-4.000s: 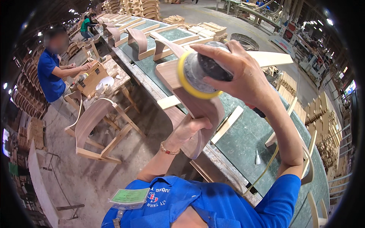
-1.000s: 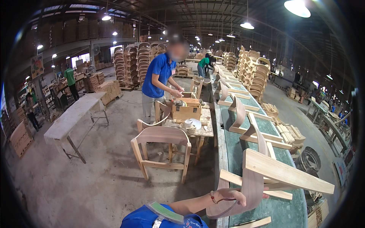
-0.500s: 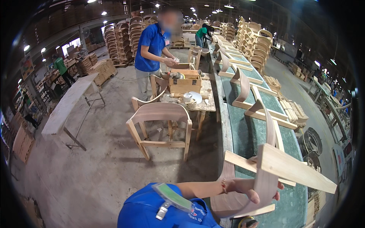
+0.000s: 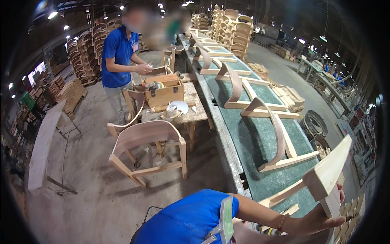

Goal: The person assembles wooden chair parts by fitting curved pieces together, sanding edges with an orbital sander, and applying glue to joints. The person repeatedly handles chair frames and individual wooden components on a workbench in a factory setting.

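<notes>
Pale wood chair frame sits at the near end of the green-topped conveyor table, the left hand wrapped round its leg from below; the right hand is out of view.

You stand in a large, dim workshop hall with a grey concrete floor. A long green-topped bench runs away from you, and curved wooden chair frames lie on it in a row. On your left there is a small wooden table with a wooden crate, and a pale plank bench stands near the edge. Tall stacks of chair parts rise at the far end. Round ceiling lamps give small bright spots under the dark roof.
</notes>
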Demonstrator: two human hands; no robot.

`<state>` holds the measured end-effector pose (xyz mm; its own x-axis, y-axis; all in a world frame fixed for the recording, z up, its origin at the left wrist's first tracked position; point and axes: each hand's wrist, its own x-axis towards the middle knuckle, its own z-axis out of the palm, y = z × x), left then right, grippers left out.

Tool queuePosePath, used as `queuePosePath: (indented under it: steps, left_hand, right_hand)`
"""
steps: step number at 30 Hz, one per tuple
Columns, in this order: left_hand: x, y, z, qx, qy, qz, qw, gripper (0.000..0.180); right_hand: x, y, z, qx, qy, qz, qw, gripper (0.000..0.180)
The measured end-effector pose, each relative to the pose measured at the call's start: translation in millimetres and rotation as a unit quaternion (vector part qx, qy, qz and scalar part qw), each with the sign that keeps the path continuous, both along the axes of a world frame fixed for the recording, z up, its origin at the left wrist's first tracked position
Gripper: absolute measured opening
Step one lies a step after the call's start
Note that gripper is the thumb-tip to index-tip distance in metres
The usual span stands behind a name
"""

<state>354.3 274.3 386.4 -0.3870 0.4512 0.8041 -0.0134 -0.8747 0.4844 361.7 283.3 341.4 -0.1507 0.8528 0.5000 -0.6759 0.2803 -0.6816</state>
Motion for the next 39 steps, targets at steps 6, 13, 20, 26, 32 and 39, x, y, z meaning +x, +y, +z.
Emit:
queuePosePath:
  steps: [6, 13, 20, 26, 32, 39]
  left_hand:
    - [0, -53, 10, 0.038, -0.064, 0.078, 0.994, 0.055]
    - [12, -159, 49, 0.125, -0.130, -0.065, 0.981, 0.034]
    - [58, -291, 119, 0.115, 0.099, 0.059, 0.987, 0.041]
    - [110, -235, 182, 0.152, 0.216, 0.460, 0.848, 0.048]
    - [110, -254, 218, 0.148, 0.232, 0.425, 0.863, 0.053]
    - [90, -301, 209, 0.137, 0.241, 0.402, 0.873, 0.059]
  right_hand:
    - [-2, -54, 64, 0.129, 0.100, 0.059, 0.985, 0.060]
    - [-2, -252, 171, -0.076, 0.048, -0.026, 0.996, 0.053]
    - [43, -283, 161, 0.101, 0.218, -0.075, 0.968, 0.056]
    - [102, -302, 132, 0.180, 0.084, -0.010, 0.980, 0.062]
    - [157, -334, 74, 0.125, 0.022, 0.025, 0.992, 0.060]
    - [201, -348, 9, 0.013, -0.069, 0.093, 0.993, 0.058]
